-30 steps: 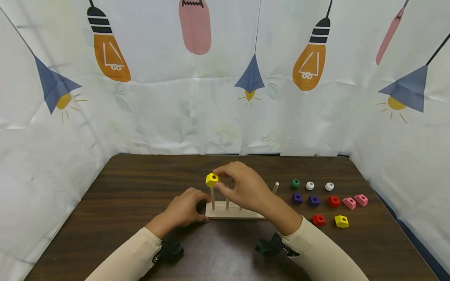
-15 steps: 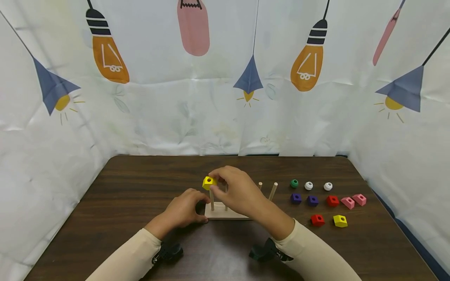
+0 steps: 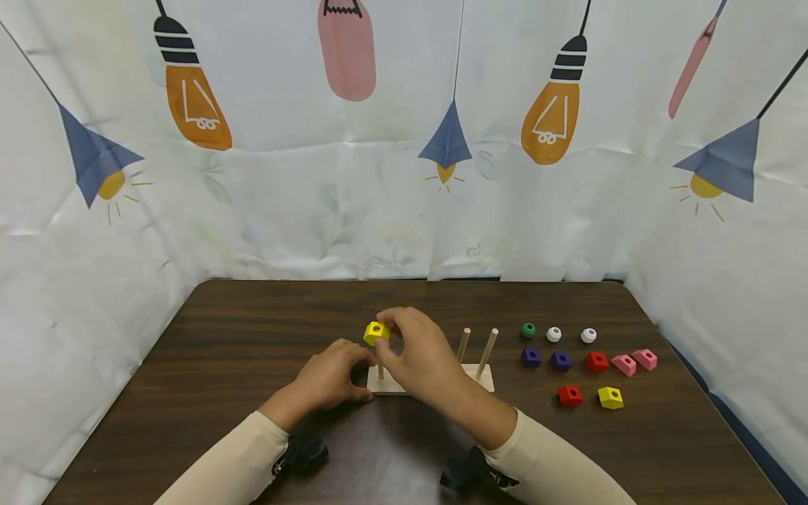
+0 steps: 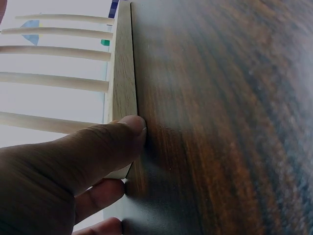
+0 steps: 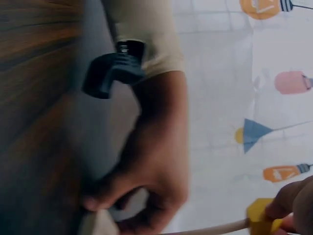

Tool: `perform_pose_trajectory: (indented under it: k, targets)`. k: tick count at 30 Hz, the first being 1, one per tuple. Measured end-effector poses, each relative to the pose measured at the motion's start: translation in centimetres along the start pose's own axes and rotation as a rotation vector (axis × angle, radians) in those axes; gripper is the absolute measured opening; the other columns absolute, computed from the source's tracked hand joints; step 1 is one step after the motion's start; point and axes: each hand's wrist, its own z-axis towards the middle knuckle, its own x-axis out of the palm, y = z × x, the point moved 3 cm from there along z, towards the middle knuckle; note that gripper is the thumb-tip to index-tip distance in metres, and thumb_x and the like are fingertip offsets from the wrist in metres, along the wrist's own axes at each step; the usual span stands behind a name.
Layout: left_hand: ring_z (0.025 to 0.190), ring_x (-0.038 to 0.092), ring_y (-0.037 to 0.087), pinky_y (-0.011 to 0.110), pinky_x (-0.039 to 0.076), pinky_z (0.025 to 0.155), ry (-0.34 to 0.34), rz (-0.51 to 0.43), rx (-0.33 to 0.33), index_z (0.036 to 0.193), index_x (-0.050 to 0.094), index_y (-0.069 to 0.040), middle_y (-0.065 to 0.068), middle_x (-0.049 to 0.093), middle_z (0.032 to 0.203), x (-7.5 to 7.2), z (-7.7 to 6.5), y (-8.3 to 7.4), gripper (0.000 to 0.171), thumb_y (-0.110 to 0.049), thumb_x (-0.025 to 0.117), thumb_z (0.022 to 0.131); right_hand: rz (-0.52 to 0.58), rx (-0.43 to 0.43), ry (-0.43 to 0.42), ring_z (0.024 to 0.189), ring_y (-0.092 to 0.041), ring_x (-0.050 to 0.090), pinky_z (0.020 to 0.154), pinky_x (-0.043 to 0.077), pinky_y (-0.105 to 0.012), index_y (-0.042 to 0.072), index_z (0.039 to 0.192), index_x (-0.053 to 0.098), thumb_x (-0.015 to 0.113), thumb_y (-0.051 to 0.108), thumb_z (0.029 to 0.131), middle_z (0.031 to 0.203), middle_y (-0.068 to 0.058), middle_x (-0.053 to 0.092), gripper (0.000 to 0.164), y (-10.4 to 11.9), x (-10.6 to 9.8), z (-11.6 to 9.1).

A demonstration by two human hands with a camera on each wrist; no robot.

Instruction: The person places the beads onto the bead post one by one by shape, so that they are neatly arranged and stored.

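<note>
Block (image 3: 375, 334) in R hand (image 3: 424, 356) abv. base's L edge (image 3: 373, 383)

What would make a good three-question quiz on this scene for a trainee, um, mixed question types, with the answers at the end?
1. Multiple choice: what does the right hand hold?
a) a red block
b) a yellow block
c) a green bead
2. True or false: the left hand touches the wooden base that the pegs stand in.
3. Count: how many white beads lie on the table?

Key:
1. b, a yellow block
2. True
3. Two
</note>
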Motion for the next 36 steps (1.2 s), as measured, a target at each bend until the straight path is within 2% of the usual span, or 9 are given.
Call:
perform_pose_trajectory:
  k: [3, 8, 14, 19, 25, 36]
  targets:
    - [0.111, 0.058, 0.019, 0.054, 0.053, 0.080, -0.002, -0.006, -0.010, 0.107, 0.074, -0.025, -0.011, 0.067, 0.108, 0.0, 0.0, 0.0, 0.045, -0.032, 0.097, 0.068, 0.031, 0.015, -0.029, 0.093, -0.018, 0.062, 0.081, 0.052, -0.034, 0.002, 0.128, 0.062, 0.074, 0.010, 0.093, 0.105, -0.003, 0.065, 0.037, -0.7, 0.8, -0.4]
    - [0.112, 0.058, 0.019, 0.054, 0.054, 0.080, -0.007, -0.002, -0.019, 0.106, 0.075, -0.024, -0.010, 0.067, 0.108, 0.0, 0.0, 0.0, 0.045, -0.032, 0.098, 0.067, 0.052, 0.006, -0.085, 0.089, -0.018, 0.062, 0.077, 0.052, -0.031, -0.001, 0.134, 0.056, 0.076, 0.010, 0.092, 0.105, -0.003, 0.065, 0.048, -1.6, 2.0, -1.0]
    - [0.112, 0.058, 0.020, 0.054, 0.054, 0.081, -0.003, -0.003, -0.022, 0.107, 0.075, -0.022, -0.007, 0.068, 0.109, -0.1, 0.0, -0.2, 0.046, -0.031, 0.097, 0.068, 0.107, 0.020, -0.129, 0.092, -0.015, 0.065, 0.081, 0.054, -0.032, 0.000, 0.145, 0.042, 0.075, 0.007, 0.091, 0.105, 0.000, 0.066, 0.063, -2.0, 2.3, -1.5]
    - [0.113, 0.058, 0.021, 0.055, 0.054, 0.082, 0.002, 0.000, -0.024, 0.107, 0.075, -0.022, -0.006, 0.068, 0.110, -0.1, 0.0, -0.2, 0.045, -0.032, 0.097, 0.068, 0.134, 0.014, -0.159, 0.091, -0.014, 0.064, 0.079, 0.053, -0.031, 0.001, 0.151, 0.031, 0.077, 0.004, 0.089, 0.105, 0.001, 0.065, 0.077, -2.3, 2.6, -1.7]
    - [0.115, 0.058, 0.022, 0.056, 0.053, 0.084, 0.003, 0.008, -0.026, 0.106, 0.074, -0.020, -0.004, 0.068, 0.113, 0.0, 0.0, -0.1, 0.045, -0.032, 0.097, 0.069, 0.165, 0.042, -0.149, 0.088, -0.016, 0.063, 0.079, 0.053, -0.030, 0.001, 0.151, 0.026, 0.078, 0.000, 0.086, 0.100, 0.000, 0.065, 0.084, -3.0, 3.5, -2.0]
    - [0.116, 0.058, 0.022, 0.054, 0.054, 0.081, -0.013, 0.048, -0.002, 0.110, 0.072, -0.020, -0.003, 0.068, 0.114, 0.0, 0.1, -0.1, 0.051, -0.033, 0.097, 0.068, 0.129, 0.077, -0.111, 0.091, -0.020, 0.065, 0.084, 0.054, -0.033, -0.002, 0.149, 0.028, 0.081, 0.002, 0.086, 0.099, -0.001, 0.066, 0.083, -4.4, 5.5, -2.8]
